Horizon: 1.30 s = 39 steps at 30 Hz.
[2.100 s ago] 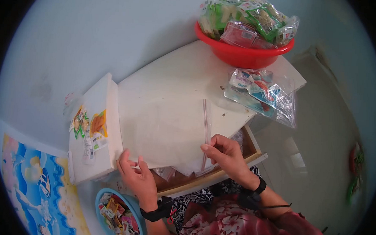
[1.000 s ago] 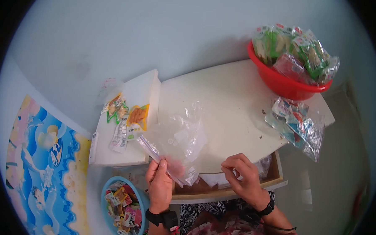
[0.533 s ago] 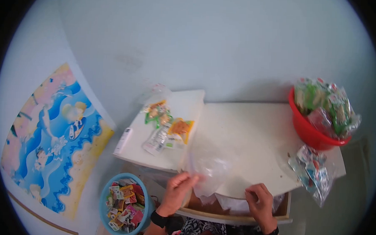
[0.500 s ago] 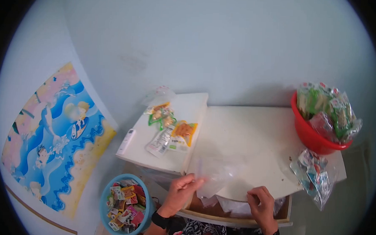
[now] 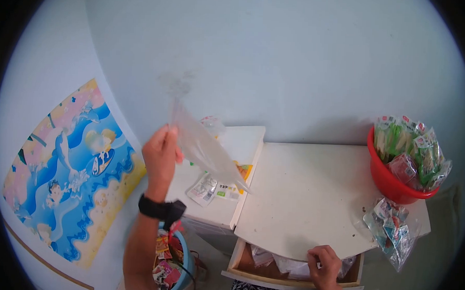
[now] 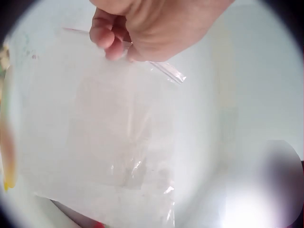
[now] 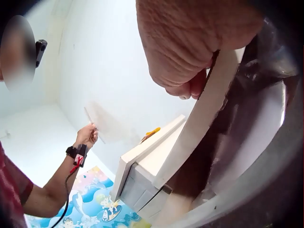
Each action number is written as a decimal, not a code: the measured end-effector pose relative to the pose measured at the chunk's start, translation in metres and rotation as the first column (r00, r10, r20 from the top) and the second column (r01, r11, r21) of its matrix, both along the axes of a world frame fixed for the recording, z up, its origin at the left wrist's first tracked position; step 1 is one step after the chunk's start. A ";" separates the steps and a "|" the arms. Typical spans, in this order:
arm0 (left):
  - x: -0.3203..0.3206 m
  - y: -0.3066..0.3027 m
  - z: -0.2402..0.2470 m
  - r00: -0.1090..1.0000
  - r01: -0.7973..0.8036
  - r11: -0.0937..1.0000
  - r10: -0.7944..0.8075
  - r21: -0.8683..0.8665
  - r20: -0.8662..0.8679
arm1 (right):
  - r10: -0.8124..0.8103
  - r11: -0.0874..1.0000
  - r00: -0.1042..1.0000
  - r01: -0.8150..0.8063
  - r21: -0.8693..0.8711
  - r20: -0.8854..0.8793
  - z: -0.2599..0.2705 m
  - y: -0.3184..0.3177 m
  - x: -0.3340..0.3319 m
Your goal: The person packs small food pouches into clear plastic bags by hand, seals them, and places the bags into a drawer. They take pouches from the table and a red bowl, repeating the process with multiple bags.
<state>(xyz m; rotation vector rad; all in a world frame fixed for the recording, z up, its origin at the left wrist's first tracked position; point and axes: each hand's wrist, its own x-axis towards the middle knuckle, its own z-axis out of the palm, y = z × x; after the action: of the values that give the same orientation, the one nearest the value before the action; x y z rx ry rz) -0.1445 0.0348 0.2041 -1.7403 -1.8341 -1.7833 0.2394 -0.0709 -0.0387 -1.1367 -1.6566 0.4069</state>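
My left hand [image 5: 160, 155], raised over the higher white shelf on the left, pinches a clear zip-lock bag [image 5: 207, 146] by its top. The bag hangs down slanting to the right across the shelf. In the left wrist view the zip-lock bag [image 6: 104, 123] spreads out flat and see-through, its zip strip running under the fingers. My right hand [image 5: 325, 265] rests at the front edge of the white table, fingers loosely curled with nothing held. From the right wrist view, the right hand [image 7: 190, 42] lies at the table edge beside the drawer.
Below the table stands an open drawer [image 5: 288, 284] with plastic bags inside. A red basin [image 5: 392, 178] of packaged vegetables is at the right, packets in clear plastic [image 5: 392, 229] in front of it. Snack packets [image 5: 203, 190] lie on the shelf; a blue basin [image 5: 188, 267] of wrappers stands below.
My left hand first held the bag flat on the table with the right, then took it alone and lifted it up and left. My right hand let go and stays near the drawer.
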 end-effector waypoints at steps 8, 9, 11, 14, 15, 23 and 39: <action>-0.004 0.129 0.029 0.961 0.183 0.980 -0.195 0.080 0.195 | 0.027 0.999 0.999 -0.027 0.033 0.018 0.007 -0.001 0.003; -0.002 0.145 0.031 0.969 0.153 0.986 -0.163 0.070 0.186 | 0.045 0.999 0.998 -0.047 0.026 0.042 0.010 -0.002 0.007; -0.012 0.187 0.024 0.983 0.104 0.989 -0.118 0.105 0.138 | 0.063 0.998 0.996 -0.064 0.012 0.065 0.010 -0.002 0.011; -0.007 0.228 0.015 0.988 0.060 0.993 -0.073 0.102 0.134 | 0.070 0.997 0.996 -0.071 0.031 0.046 0.015 0.000 0.013; -0.006 0.239 0.010 0.988 0.046 0.995 -0.059 0.093 0.143 | 0.075 0.997 0.996 -0.076 0.028 0.043 0.016 0.001 0.014; -0.019 0.277 -0.039 0.837 -0.367 0.916 0.400 0.160 -0.373 | 0.121 0.992 0.991 -0.123 0.035 0.049 0.016 0.007 0.018; -0.013 0.255 -0.059 0.738 -0.232 0.970 0.124 -0.077 -0.664 | 0.090 0.995 0.994 -0.093 0.037 0.063 0.017 0.006 0.011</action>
<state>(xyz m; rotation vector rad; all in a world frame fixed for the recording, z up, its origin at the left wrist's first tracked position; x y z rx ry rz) -0.1578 0.2894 0.1451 -1.8290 -1.7525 -0.7955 0.2508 -0.0648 -0.0214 -1.0559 -1.7672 0.3991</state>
